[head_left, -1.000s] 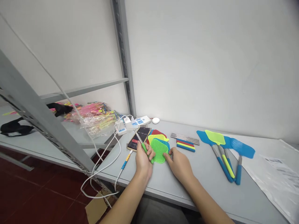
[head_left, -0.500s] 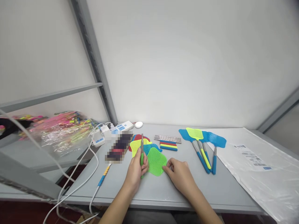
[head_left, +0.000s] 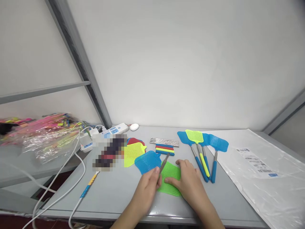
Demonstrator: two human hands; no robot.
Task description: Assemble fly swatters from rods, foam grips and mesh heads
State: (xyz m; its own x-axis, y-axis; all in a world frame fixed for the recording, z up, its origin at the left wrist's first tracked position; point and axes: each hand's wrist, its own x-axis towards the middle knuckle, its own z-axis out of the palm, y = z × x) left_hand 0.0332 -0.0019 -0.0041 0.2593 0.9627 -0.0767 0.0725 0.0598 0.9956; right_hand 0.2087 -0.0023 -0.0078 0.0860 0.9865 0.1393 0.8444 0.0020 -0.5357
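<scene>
Clear plastic bags (head_left: 54,133) full of pink and yellow pieces lie at the far left. White cable (head_left: 84,168) loops down beside the grey metal table (head_left: 114,194). Next come a dark slab blurred by pixels (head_left: 111,152), a white power strip with blue sockets (head_left: 119,128) and a small white oval puck (head_left: 134,127). A yellow mesh swatter head (head_left: 133,154) partly covers a red one (head_left: 134,141), and a blue mesh head (head_left: 147,160) lies just beside the yellow. My left hand (head_left: 146,189) grasps a thin grey metal rod (head_left: 164,163), tilted up and away from me. Behind it lie silver rods (head_left: 164,142) and red, yellow and blue tubes (head_left: 165,149). The bright green mesh swatter head (head_left: 172,171) is between my hands. My right hand (head_left: 190,181) touches its right side, thumb and forefinger apart; I cannot tell how firmly it grips. Further right are four swatters with blue and yellow handles (head_left: 204,162), then a white plastic bag with a printed label (head_left: 286,187).
</scene>
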